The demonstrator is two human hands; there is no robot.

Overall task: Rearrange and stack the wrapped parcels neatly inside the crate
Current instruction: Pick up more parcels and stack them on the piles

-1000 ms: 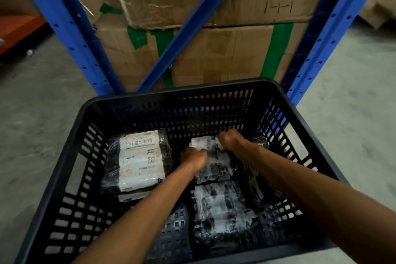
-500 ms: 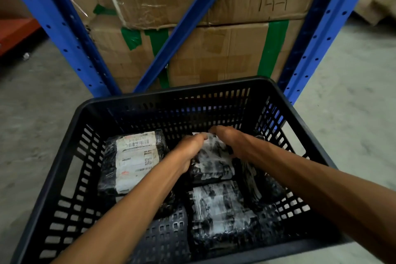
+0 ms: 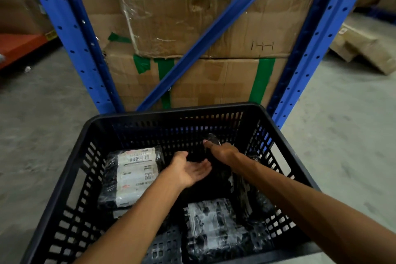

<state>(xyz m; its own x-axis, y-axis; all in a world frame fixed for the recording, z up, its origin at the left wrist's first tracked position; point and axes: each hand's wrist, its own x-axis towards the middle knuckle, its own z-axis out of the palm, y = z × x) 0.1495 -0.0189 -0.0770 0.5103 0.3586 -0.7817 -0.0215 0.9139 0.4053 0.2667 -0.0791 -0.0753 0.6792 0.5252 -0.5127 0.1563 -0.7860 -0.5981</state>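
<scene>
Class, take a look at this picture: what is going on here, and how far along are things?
A person is sorting plastic-wrapped parcels inside a black slatted plastic crate on a warehouse floor. The right hand grips a dark wrapped parcel tilted up against the far wall. The left hand is open, palm up, beside it. A white-labelled wrapped parcel lies flat on the left, and a black-and-white wrapped parcel lies near the front. Nothing looks neatly stacked yet.

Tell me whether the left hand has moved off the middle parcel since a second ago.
Yes. The left hand has let go and now lies open, palm up, nearer the labelled parcel by the crate left wall.
</scene>
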